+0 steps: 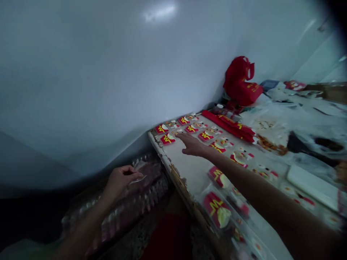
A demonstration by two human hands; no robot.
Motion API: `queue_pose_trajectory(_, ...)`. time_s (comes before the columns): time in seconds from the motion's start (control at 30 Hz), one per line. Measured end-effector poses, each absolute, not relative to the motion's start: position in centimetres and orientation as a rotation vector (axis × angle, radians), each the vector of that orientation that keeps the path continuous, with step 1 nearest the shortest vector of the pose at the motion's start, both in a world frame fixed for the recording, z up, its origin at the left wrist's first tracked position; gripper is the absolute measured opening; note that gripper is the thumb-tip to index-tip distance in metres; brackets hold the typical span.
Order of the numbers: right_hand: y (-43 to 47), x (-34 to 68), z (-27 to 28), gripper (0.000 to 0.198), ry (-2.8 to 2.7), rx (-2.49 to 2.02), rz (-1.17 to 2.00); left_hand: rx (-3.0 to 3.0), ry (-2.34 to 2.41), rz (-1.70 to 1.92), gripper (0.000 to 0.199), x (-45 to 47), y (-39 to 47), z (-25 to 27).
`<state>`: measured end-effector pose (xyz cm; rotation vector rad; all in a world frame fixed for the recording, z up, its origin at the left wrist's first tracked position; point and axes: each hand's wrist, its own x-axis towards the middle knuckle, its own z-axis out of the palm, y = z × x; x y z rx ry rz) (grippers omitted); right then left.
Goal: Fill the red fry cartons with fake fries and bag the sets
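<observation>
My left hand (119, 180) is closed in a pinch on a thin clear plastic piece (139, 178), left of the table and above a stack of clear plastic packs (151, 173). Over the table's far left part, my right hand (192, 145) reaches out with its fingers extended and the thumb apart. Its fingertips are at a small clear pack holding a red card with a yellow mark (167, 139); whether they touch it, I cannot tell. Similar packs lie in rows, among them a nearer red-and-yellow pack (217, 209). My right forearm hides some of them.
The white table (180, 162) has a chipped left edge. A folded red bag (230, 126) lies across its back, with an upright red bag (241, 83) behind. Plastic bags (271, 119) and a white flat box (313, 186) are at the right. A pale wall (108, 72) rises behind.
</observation>
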<state>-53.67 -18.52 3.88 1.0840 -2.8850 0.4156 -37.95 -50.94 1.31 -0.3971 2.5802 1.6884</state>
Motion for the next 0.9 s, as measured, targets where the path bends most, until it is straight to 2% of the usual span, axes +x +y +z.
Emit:
queue_pose_trajectory(0.1,-22.1,-59.7,3.0,0.093,-2.961,1.262,0.121,-0.440,2.647,1.623,0.029,-40.7,-52.6,0.6)
queue_pose_trajectory(0.3,-25.8,-64.9,1.6,0.098,-2.921,1.498,-0.261,-0.564,2.555,1.615,0.031,-43.9,-56.0,-0.8)
queue_pose_trajectory(0.53,-24.9,-65.4,1.9,0.077,-2.900,1.485,-0.149,-0.637,2.490,1.665,0.028,-45.0,-57.3,-2.1)
queue_pose_trajectory(0.73,-23.5,-66.1,0.8,0.106,-3.001,1.502,-0.036,-0.610,2.466,1.661,0.031,-45.3,-57.0,-2.2)
queue_pose_trajectory(0.9,-23.1,-66.1,-0.1,0.108,-3.023,1.481,-0.094,-0.615,2.518,1.541,0.033,-45.5,-57.5,-1.9)
